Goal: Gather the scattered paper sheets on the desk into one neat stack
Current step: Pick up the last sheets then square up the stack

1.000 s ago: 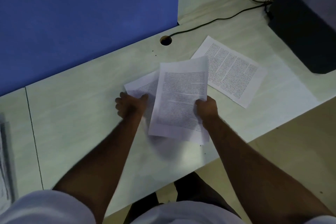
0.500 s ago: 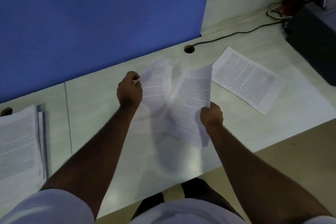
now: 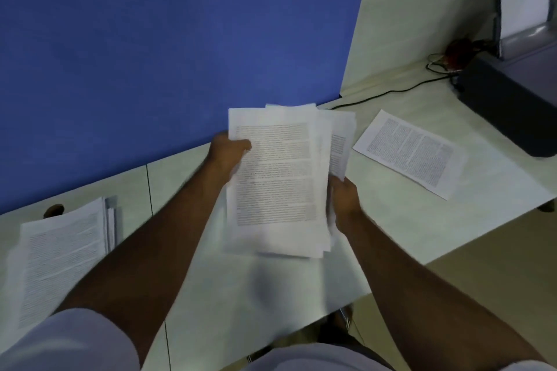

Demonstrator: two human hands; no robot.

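Held sheets (image 3: 277,178) ride above the desk (image 3: 391,220), uneven, pinched by your left hand (image 3: 227,153) and right hand (image 3: 345,196). Loose sheet (image 3: 410,153) lies rightward, long axis slanting away; right hand nearer.

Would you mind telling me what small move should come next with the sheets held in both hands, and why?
Probably square the held sheets first: their top and right edges are fanned unevenly between the left hand and right hand. After that, likely reach right for the single sheet lying flat on the desk, since it remains uncollected.
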